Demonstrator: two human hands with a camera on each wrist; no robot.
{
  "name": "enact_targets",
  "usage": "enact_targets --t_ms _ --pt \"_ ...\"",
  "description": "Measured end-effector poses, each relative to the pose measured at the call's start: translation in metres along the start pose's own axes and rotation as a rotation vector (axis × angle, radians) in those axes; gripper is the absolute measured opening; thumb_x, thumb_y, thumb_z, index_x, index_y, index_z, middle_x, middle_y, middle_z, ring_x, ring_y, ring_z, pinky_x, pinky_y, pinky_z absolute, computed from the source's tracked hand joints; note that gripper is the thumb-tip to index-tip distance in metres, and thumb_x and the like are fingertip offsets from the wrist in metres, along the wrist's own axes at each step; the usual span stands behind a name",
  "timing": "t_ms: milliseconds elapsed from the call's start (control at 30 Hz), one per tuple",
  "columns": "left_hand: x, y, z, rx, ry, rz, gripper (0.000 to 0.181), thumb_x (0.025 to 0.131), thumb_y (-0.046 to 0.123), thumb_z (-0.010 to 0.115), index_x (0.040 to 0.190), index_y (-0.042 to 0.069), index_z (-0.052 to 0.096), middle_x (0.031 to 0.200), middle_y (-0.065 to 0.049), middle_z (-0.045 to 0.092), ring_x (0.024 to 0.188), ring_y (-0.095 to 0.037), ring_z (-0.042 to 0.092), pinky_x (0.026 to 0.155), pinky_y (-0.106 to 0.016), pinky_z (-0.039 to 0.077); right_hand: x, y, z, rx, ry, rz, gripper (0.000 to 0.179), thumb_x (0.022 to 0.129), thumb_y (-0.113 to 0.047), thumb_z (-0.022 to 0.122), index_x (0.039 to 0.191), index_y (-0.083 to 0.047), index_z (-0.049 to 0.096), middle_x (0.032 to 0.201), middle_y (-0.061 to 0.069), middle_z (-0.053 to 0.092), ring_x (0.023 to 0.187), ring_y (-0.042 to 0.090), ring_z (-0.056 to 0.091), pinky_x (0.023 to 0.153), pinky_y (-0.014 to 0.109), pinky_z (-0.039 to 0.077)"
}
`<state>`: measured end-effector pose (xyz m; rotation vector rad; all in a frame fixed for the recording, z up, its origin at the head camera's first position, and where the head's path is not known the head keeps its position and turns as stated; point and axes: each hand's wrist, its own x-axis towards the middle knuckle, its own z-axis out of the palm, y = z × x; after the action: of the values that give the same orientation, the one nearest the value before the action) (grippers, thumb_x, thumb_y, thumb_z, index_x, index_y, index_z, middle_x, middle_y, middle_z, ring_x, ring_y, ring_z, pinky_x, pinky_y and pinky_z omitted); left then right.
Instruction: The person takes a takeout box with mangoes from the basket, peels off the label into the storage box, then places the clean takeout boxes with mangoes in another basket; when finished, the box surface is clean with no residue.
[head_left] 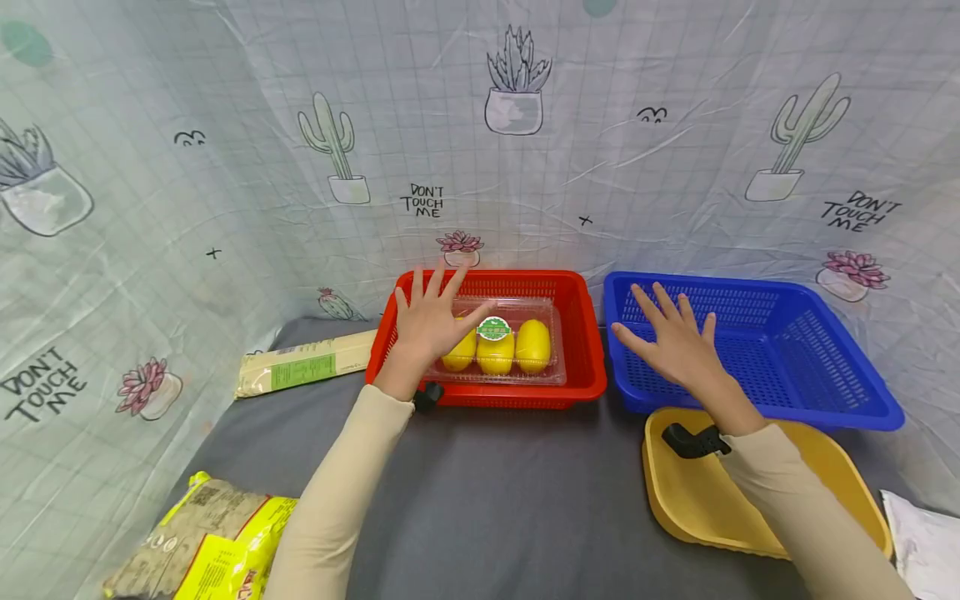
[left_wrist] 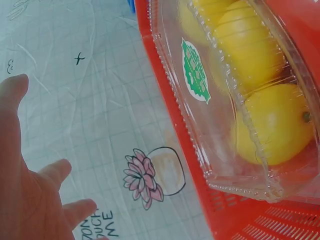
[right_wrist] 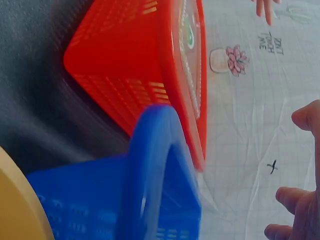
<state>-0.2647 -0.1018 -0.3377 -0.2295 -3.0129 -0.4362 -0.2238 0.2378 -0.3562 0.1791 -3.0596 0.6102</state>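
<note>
My left hand (head_left: pixel 430 327) is held over the left side of a red basket (head_left: pixel 592 367), fingers spread and nothing in it. Inside that basket lies a clear plastic box (head_left: pixel 557 333) of yellow lemons (head_left: pixel 533 346), with a green and white label on its lid; in the left wrist view the lemons (left_wrist: pixel 272 125) show close up beside the hand (left_wrist: pixel 30 165). My right hand (head_left: pixel 678 337), also spread and holding nothing, hovers over the left part of a blue basket (head_left: pixel 795 350). In the right wrist view its fingers (right_wrist: pixel 295 200) stand apart from the blue rim.
A yellow tray (head_left: pixel 735 500) sits under my right forearm, in front of the blue basket. Left of the red basket lies a long pale packet (head_left: pixel 303 363). A yellow and brown bag (head_left: pixel 217 533) is at the front left, a white packet (head_left: pixel 930 542) at the right edge.
</note>
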Motion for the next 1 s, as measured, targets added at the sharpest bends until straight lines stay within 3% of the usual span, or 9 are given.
enact_targets --t_ms 433,700,1000 --pt "-0.024 0.000 -0.001 0.008 0.026 0.045 0.083 0.088 0.073 0.041 0.157 0.036 0.014 0.164 -0.005 0.010 0.149 -0.037 0.001 0.114 -0.062 0.000 -0.018 -0.016 0.009 -0.006 -0.028 -0.067 0.084 0.093 -0.067 0.039 0.158 -0.022 0.011 0.162 0.019 0.005 0.144 0.052 0.004 0.105 0.075 0.006" --pt "-0.045 -0.006 0.002 -0.020 0.056 0.062 0.081 0.088 0.070 0.046 0.156 0.035 0.021 0.162 -0.007 0.018 0.149 -0.036 0.004 0.115 -0.062 0.003 -0.024 -0.024 0.015 0.008 -0.014 -0.111 0.082 0.094 -0.065 0.041 0.158 -0.023 0.014 0.163 0.016 0.008 0.145 0.049 0.007 0.106 0.074 0.007" --pt "-0.068 -0.013 0.006 -0.069 0.140 0.115 0.078 0.088 0.063 0.054 0.155 0.032 0.027 0.159 -0.007 0.026 0.148 -0.035 0.011 0.114 -0.063 0.009 -0.019 -0.034 0.030 0.068 0.070 -0.217 0.078 0.095 -0.057 0.049 0.157 -0.020 0.020 0.162 0.016 0.013 0.147 0.044 0.004 0.111 0.067 0.003"
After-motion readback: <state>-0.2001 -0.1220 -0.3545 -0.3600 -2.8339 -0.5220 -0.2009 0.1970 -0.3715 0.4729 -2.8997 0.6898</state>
